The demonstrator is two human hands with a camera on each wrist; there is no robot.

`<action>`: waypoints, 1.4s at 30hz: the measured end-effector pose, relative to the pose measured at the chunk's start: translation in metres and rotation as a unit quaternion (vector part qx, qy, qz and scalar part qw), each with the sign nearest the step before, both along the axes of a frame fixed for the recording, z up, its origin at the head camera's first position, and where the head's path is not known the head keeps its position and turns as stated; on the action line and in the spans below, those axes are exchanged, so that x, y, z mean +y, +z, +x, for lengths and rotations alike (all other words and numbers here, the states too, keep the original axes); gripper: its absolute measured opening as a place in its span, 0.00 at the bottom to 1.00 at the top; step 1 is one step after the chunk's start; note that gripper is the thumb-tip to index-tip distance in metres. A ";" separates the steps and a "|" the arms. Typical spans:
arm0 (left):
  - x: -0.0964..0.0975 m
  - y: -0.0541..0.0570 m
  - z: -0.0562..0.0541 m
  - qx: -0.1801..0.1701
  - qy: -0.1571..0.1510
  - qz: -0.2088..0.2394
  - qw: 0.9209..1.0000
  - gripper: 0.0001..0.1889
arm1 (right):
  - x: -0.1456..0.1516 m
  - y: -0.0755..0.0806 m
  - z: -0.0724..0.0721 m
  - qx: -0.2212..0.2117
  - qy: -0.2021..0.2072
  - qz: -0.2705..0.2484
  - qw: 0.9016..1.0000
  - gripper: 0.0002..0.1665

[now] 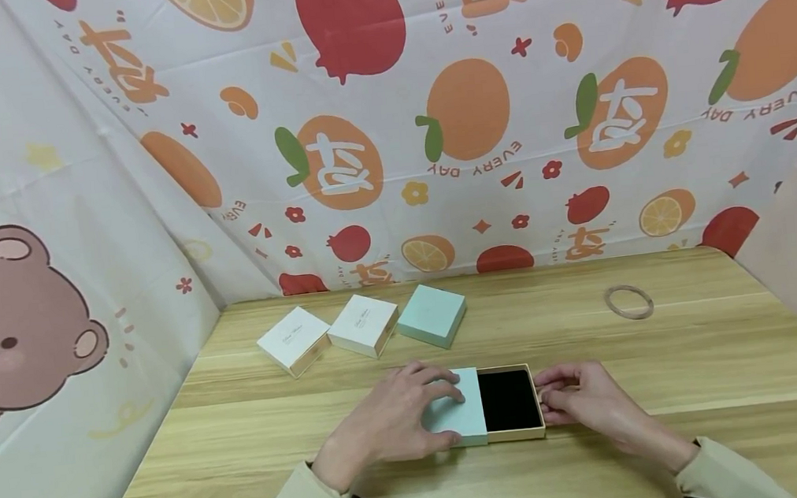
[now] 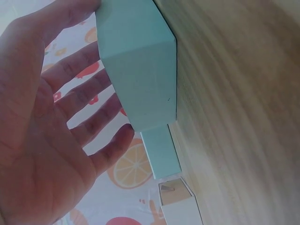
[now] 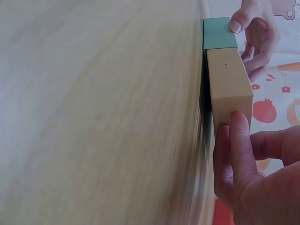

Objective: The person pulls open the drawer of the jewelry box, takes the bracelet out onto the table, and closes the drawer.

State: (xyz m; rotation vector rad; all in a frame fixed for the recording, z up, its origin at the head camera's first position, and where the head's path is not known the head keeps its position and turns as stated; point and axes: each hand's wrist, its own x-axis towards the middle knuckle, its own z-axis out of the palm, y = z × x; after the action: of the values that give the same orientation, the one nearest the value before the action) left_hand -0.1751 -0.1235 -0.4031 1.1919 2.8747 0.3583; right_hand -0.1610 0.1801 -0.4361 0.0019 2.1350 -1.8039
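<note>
A mint-green drawer box lies flat on the table, its sleeve point(image 1: 465, 417) at the left. Out of the sleeve's right side sticks a cream-edged drawer point(image 1: 514, 435) with a black lining point(image 1: 510, 400). My left hand point(image 1: 402, 411) holds the sleeve from above, thumb on the near side and fingers spread over the top. At the drawer's right end, my right hand point(image 1: 590, 402) pinches with thumb and fingers; what sits between the fingertips is mostly hidden. The right wrist view shows those fingertips against the drawer's tan end face point(image 3: 232, 110).
Behind the left hand stand two white boxes point(image 1: 294, 337) point(image 1: 364, 323) with printed lids and a closed mint-green box point(image 1: 433, 313). A thin bangle-like ring point(image 1: 628, 302) lies at the back right. A fruit-printed cloth point(image 1: 474, 219) hangs along the table's far edge.
</note>
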 end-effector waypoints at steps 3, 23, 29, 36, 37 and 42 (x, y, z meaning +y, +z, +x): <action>0.000 0.000 0.001 -0.002 0.003 0.001 1.000 0.20 | 0.000 0.000 0.000 0.004 0.002 0.000 1.000 0.18; 0.001 0.000 0.003 -0.006 0.003 0.009 1.000 0.21 | -0.001 0.003 0.002 0.006 0.002 0.008 1.000 0.18; 0.001 -0.001 0.003 0.000 0.005 0.010 1.000 0.21 | -0.002 0.002 0.003 0.005 0.001 0.010 1.000 0.18; 0.002 -0.001 0.003 -0.002 0.006 0.011 1.000 0.20 | -0.002 0.002 0.003 0.009 0.005 0.011 1.000 0.19; 0.002 -0.001 0.003 -0.003 0.006 0.011 1.000 0.20 | -0.002 0.002 0.003 0.009 0.006 0.011 1.000 0.19; 0.002 -0.001 0.003 -0.002 0.006 0.012 1.000 0.20 | -0.002 0.003 0.002 0.010 0.007 0.007 1.000 0.19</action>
State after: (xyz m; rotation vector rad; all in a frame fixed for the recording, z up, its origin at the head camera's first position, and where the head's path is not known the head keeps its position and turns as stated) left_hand -0.1725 -0.1216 -0.4040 1.1774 2.8824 0.3960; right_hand -0.1585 0.1781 -0.4335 -0.0268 2.1550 -1.7896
